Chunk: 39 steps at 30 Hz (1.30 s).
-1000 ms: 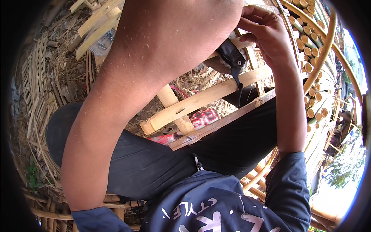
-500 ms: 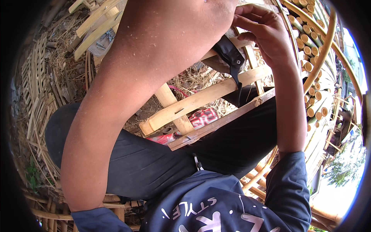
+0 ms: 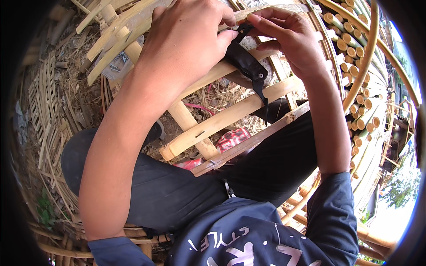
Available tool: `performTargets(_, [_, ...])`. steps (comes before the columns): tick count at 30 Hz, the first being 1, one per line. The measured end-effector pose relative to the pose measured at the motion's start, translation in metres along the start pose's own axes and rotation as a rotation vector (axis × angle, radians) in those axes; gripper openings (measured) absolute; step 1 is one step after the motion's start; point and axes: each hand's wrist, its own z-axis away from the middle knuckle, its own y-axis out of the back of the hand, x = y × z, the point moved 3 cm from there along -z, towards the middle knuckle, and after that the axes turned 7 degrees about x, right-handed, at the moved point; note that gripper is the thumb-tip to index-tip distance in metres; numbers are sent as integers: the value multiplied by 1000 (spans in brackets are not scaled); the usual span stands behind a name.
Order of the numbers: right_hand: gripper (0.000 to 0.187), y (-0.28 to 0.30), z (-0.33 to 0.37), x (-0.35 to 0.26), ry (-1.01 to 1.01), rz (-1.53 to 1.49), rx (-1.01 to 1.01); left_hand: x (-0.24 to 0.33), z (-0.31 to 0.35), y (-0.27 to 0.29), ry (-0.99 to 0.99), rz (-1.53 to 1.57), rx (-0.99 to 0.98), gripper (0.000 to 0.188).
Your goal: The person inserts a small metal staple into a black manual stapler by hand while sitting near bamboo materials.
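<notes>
A black strap-like piece (image 3: 244, 62) with a metal rivet and a thin dangling tail hangs across pale bamboo slats (image 3: 222, 119) in front of me. Its upper end, a narrow tab with small holes, lies between my two hands. My left hand (image 3: 188, 37) is closed, thumb and fingers pinching at the left side of that tab. From the right, my right hand (image 3: 286, 40) pinches at the tab's tip with thumb and forefinger, the other fingers curled. The fingertips partly hide the tab's end, and a small tan bit shows between them.
My crossed legs (image 3: 168, 190) frame the slats, with a red patterned packet (image 3: 233, 137) beneath. A clear tub of nails (image 3: 117, 64) stands at the upper left. Stacked bamboo poles (image 3: 355, 80) and a curved cane (image 3: 366, 62) rise on the right. Straw litters the ground.
My left forearm has drawn back and lower, bringing the left hand into view. My right hand and the black strap have shifted a little left, showing more of the strap's upper end.
</notes>
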Motion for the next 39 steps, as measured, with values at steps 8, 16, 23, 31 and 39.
performTargets(8, [29,-7,10,-22,-90,-8,7,-3,1,-2,-59,23,5,15])
performTargets(16, [27,-9,7,-19,-93,-90,-29,-2,1,-1,-67,5,21,15])
performTargets(23, [28,-6,10,-21,-94,-81,-46,-3,-1,-6,-70,42,11,14])
performTargets(31, [32,-5,10,-22,-99,-93,-70,-14,-5,-6,-27,162,-69,15])
performTargets(39, [32,-7,10,-23,-73,-86,-121,-22,-4,-6,40,242,-100,15])
